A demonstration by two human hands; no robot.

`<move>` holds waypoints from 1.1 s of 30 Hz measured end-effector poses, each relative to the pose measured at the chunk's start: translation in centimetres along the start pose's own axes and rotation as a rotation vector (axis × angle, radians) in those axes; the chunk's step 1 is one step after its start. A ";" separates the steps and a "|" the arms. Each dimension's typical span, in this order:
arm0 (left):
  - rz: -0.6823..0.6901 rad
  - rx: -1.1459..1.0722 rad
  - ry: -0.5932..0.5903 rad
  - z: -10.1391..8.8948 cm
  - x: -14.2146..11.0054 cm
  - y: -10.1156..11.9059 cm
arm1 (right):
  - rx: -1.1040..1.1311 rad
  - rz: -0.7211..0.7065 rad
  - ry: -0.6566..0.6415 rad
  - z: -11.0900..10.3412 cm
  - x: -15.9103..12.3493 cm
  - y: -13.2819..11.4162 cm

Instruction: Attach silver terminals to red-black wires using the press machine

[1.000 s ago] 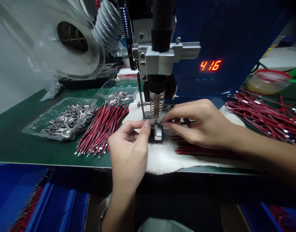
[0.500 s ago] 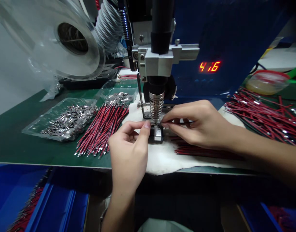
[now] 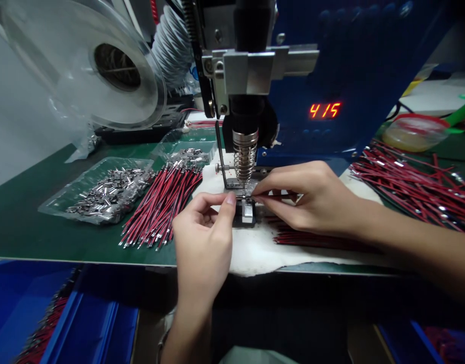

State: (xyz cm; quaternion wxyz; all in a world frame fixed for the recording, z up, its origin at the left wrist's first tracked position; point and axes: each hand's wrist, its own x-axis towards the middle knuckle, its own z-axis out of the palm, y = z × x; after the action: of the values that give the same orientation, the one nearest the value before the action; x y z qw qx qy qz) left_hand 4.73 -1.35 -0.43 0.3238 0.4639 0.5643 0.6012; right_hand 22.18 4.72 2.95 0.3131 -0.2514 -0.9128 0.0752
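Note:
My left hand (image 3: 202, 222) is closed in a pinch at the left side of a small metal fixture (image 3: 248, 211). At its thumb and fingertip is a small metal connector, mostly hidden. From the other side my right hand (image 3: 312, 199) pinches a thin dark wire (image 3: 283, 195), whose end points toward the connector over the fixture. Right above both fingertips stands the spring-wrapped tip (image 3: 245, 156) of a soldering machine (image 3: 251, 71). The exact joint between wire and connector is too small to make out.
Left of the hands lie a bundle of red-and-black wires (image 3: 160, 202) and a clear tray (image 3: 54, 206) of metal connectors. More wires (image 3: 414, 182) are heaped at right, others (image 3: 312, 238) under my right hand. A red display (image 3: 325, 110) reads 415. Blue bins (image 3: 92, 313) sit below the table edge.
The soldering machine's head has risen, its tip lifting off the fixture. The display went from 416 to 415. Both hands keep nearly the same place and pinch.

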 end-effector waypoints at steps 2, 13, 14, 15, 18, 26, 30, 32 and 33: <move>0.006 -0.004 0.002 0.0 0.1 -0.1 | -0.047 -0.044 0.021 0.0 -0.1 0.0; 0.121 0.027 0.222 0.6 -3.5 1.1 | -0.153 -0.244 0.261 -1.0 -0.6 -2.1; 0.114 0.038 0.181 0.8 -4.1 1.2 | -0.127 -0.218 0.253 -1.0 -0.6 -2.4; 0.107 0.035 0.138 1.0 -4.6 1.4 | -0.096 -0.193 0.245 -1.0 -0.6 -2.7; 0.110 -0.005 -0.063 1.4 -5.1 1.5 | 0.016 -0.183 0.239 -0.8 -0.7 -3.1; 0.122 -0.035 -0.250 1.9 -4.1 1.3 | 0.149 -0.132 0.263 -0.1 -0.5 -3.1; 0.128 -0.065 -0.264 1.9 -4.2 1.4 | 0.209 -0.075 0.247 -0.1 -0.4 -3.1; 0.126 -0.059 -0.273 1.8 -4.3 1.4 | 0.235 -0.057 0.232 -0.1 -0.4 -3.0; 0.123 -0.059 -0.281 1.7 -4.4 1.4 | 0.246 -0.050 0.222 -0.1 -0.4 -3.0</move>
State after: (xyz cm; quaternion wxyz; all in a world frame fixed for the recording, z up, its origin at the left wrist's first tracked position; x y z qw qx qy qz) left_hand 8.06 -4.92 -0.03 0.3754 0.5676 0.4661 0.5653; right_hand 21.24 1.98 3.68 0.4423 -0.1951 -0.8624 0.1502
